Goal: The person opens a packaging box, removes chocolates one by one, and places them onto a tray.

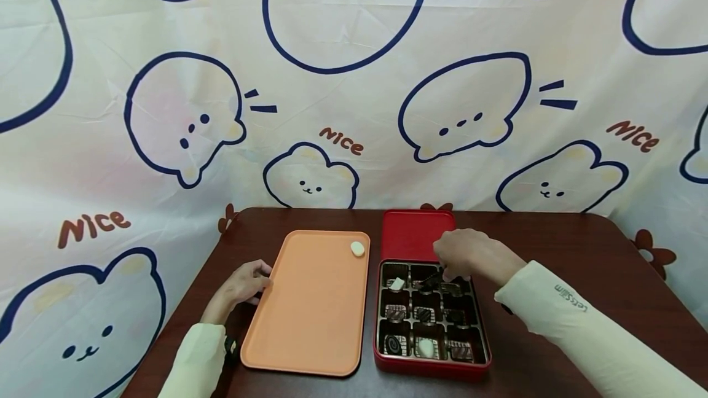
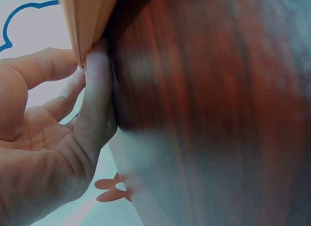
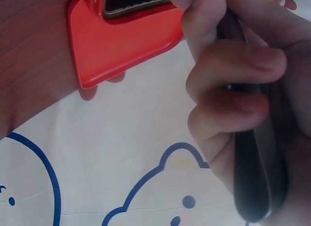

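My left hand (image 1: 244, 282) pinches the left edge of an orange tray (image 1: 310, 306) between thumb and fingers; the left wrist view shows the tray edge (image 2: 90, 17) held there. A small white oval piece (image 1: 357, 249) lies in the tray's far right corner. Over the far side of a red tin (image 1: 431, 368) is my right hand (image 1: 470, 253). Its fingers curl round the black handle (image 3: 255, 172) of a utensil, whose dark working end reaches into the far row of the tin; its kind is unclear. Chocolates sit in the tin's compartments, among them a dark round one (image 1: 393, 344) and a white one (image 1: 426, 347).
Behind the tin lies its red lid (image 1: 412, 235), flat and partly covered by the right hand. Everything stands on a dark brown wooden table (image 1: 553, 250). A white cloth (image 1: 376, 97) with blue-outlined cartoon figures hangs behind the table.
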Demonstrator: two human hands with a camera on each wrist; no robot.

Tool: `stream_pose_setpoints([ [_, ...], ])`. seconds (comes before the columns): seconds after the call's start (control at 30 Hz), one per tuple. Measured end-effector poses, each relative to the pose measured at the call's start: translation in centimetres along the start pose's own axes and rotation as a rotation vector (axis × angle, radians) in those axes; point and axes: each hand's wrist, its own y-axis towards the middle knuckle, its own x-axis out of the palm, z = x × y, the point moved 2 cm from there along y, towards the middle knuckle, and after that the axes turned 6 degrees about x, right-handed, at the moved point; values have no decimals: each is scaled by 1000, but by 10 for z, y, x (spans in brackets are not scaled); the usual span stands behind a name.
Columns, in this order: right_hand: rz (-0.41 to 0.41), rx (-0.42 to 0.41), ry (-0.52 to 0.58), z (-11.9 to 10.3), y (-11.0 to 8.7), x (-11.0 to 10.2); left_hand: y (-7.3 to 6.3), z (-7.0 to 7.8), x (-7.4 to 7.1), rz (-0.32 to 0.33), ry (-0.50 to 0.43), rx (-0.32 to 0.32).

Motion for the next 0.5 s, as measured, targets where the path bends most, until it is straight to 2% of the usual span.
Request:
stream_pose_setpoints([
  [0.5, -20, -8, 58, 10, 0, -1, 0, 0, 0, -2, -3, 13],
])
